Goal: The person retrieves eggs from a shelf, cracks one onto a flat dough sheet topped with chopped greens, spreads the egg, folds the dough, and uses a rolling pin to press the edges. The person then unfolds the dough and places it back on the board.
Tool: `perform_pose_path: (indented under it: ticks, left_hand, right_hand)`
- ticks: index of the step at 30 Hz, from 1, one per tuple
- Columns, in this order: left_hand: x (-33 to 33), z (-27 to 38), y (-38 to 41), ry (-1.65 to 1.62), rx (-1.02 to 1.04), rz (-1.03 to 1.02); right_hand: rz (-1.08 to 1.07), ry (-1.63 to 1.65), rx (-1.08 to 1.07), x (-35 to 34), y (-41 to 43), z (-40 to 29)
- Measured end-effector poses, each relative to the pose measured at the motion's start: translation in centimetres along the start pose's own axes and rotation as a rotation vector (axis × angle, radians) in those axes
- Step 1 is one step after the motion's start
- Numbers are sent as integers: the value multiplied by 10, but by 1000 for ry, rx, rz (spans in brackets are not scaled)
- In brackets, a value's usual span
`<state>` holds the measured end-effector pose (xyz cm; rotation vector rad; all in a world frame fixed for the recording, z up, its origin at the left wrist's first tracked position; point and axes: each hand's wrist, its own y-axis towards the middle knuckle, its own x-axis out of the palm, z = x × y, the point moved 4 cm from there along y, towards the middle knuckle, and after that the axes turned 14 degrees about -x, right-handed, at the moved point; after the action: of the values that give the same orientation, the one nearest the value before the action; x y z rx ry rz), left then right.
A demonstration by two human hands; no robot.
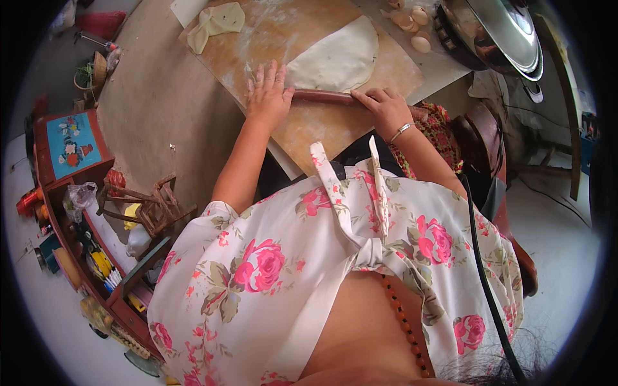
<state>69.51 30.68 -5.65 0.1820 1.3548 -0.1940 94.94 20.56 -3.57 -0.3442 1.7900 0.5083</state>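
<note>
A dark reddish wooden rolling pin lies across a floured wooden board, along the near edge of a thin sheet of pale dough. My left hand rests at the pin's left end, its floury fingers spread and pointing away, its thumb by the tip of the pin. My right hand lies over the pin's right part, with the fingers bent over it; the pin's end shows beyond the wrist. At the board's far left is a folded piece of dough.
Eggshells and a whole-looking egg lie beyond the board at the right, beside a large lidded metal pan. A red cabinet and a small wooden stool stand at left. A brown chair is at right.
</note>
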Motion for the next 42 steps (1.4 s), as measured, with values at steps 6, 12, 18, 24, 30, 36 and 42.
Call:
perform_pose_path:
  ticks: [6, 12, 18, 24, 30, 36, 42]
  left_hand:
    - [12, -4, -44, -140, 48, 68]
    - [9, 10, -41, -291, 95, 125]
    - [9, 21, -14, -255, 106, 89]
    - [17, 19, -29, -154, 86, 87]
    - [7, 20, -56, -237, 119, 57]
    - [8, 47, -33, -216, 149, 96]
    - [25, 66, -29, -124, 42, 55]
  right_hand:
    - [11, 91, -11, 6, -23, -23]
    - [-4, 144, 55, 0, -39, -18]
    - [12, 121, 146, -14, -42, -6]
    - [-4, 36, 90, -7, -43, 4]
    - [-41, 24, 93, -13, -44, 21]
    - [-56, -15, 19, -32, -11, 73]
    - [57, -27, -62, -24, 11, 104]
